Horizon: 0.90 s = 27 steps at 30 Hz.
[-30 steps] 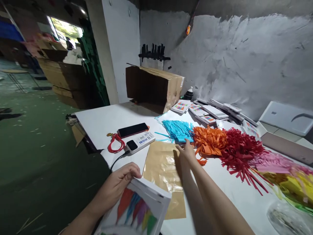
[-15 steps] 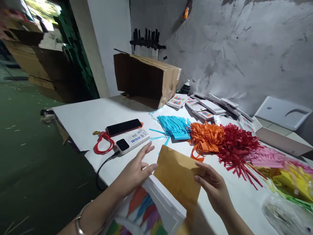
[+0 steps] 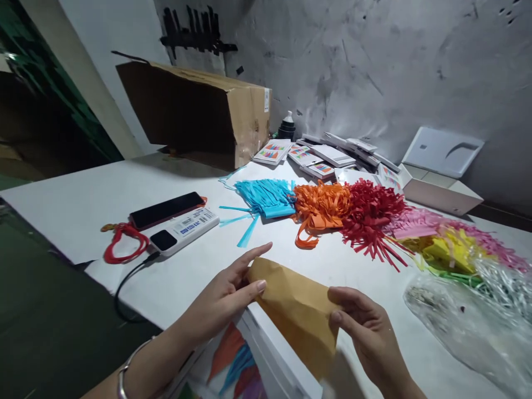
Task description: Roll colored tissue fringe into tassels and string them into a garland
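A tan paper sheet or envelope (image 3: 299,316) is held between my two hands. My left hand (image 3: 233,296) pinches its upper left corner between thumb and fingers. At its right edge, my right hand (image 3: 366,327) grips it with thumb and curled fingers. Under my left wrist and forearm lies a white box or packet (image 3: 278,354) with a printed picture of coloured tassels; the paper rises from beside it. Blue (image 3: 266,197), orange (image 3: 322,205) and red fringed paper bundles (image 3: 374,216) lie beyond my hands.
A phone (image 3: 166,210), a white power bank (image 3: 185,231) with a black cable, and a red cord (image 3: 124,244) lie at left. Behind are an open cardboard box (image 3: 249,122), printed packets (image 3: 332,155) and an open white case (image 3: 443,152). Plastic bags (image 3: 457,321) lie at right.
The view has turned to the right. My left thumb and fingers have closed on the tan paper's corner, and the paper now bends between both hands.
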### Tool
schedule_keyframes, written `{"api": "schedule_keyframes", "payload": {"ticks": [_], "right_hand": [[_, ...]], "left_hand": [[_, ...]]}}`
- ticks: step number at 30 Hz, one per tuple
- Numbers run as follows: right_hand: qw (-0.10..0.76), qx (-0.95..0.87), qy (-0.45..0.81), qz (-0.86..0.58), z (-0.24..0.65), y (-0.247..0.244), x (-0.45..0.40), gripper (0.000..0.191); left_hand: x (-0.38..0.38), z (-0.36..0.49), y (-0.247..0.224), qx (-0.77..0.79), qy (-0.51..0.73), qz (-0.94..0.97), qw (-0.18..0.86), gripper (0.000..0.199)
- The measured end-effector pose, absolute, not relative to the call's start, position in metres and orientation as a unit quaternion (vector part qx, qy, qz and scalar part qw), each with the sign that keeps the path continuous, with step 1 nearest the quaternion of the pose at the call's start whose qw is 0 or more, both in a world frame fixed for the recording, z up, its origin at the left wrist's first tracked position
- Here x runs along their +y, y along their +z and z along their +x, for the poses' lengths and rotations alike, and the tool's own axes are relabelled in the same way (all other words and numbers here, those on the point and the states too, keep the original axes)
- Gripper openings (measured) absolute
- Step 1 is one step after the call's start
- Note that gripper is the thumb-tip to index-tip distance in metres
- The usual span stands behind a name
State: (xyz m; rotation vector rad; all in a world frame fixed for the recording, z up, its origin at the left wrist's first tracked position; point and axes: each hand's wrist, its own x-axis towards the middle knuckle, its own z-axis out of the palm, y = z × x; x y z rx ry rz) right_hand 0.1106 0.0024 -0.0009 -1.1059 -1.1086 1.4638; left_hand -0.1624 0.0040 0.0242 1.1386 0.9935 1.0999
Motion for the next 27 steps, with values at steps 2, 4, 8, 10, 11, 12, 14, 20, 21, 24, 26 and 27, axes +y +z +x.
{"api": "schedule_keyframes", "payload": {"ticks": [2, 4, 8, 10, 11, 12, 14, 20, 21, 24, 26, 27], "right_hand": [[0.472, -0.466, 0.601, -0.446, 0.114, 0.007, 0.002, 0.042], [0.454, -0.488, 0.618, -0.417, 0.117, 0.017, 0.006, 0.050], [0.355, -0.518, 0.677, -0.384, 0.118, 0.034, 0.021, 0.063], [0.337, -0.544, 0.667, -0.381, 0.116, 0.037, 0.026, 0.061], [0.343, -0.564, 0.647, -0.380, 0.116, 0.037, 0.026, 0.057], [0.352, -0.585, 0.624, -0.380, 0.115, 0.036, 0.027, 0.053], [0.369, -0.614, 0.588, -0.376, 0.115, 0.032, 0.025, 0.048], [0.419, -0.622, 0.580, -0.318, 0.115, 0.018, 0.017, 0.036], [0.420, -0.629, 0.577, -0.308, 0.115, 0.017, 0.016, 0.036], [0.416, -0.642, 0.571, -0.299, 0.118, 0.016, 0.016, 0.033], [0.399, -0.631, 0.585, -0.316, 0.120, 0.019, 0.017, 0.031], [0.384, -0.627, 0.594, -0.326, 0.121, 0.021, 0.018, 0.031]], "left_hand": [[0.004, -0.158, 0.023, 0.425, 0.463, 0.501, 0.595, 0.066], [0.006, -0.153, 0.022, 0.423, 0.446, 0.519, 0.594, 0.067], [0.009, -0.140, 0.021, 0.432, 0.403, 0.575, 0.566, 0.068], [0.008, -0.133, 0.021, 0.455, 0.402, 0.597, 0.524, 0.072], [0.007, -0.131, 0.022, 0.471, 0.407, 0.607, 0.494, 0.073], [0.006, -0.128, 0.023, 0.487, 0.412, 0.617, 0.461, 0.073], [0.003, -0.125, 0.026, 0.507, 0.410, 0.645, 0.398, 0.065], [0.008, -0.117, 0.032, 0.463, 0.304, 0.771, 0.314, 0.038], [0.010, -0.115, 0.032, 0.455, 0.295, 0.776, 0.323, 0.038], [0.016, -0.109, 0.033, 0.428, 0.293, 0.770, 0.373, 0.036], [0.018, -0.106, 0.034, 0.413, 0.304, 0.756, 0.407, 0.035], [0.018, -0.104, 0.035, 0.410, 0.309, 0.749, 0.418, 0.035]]}}
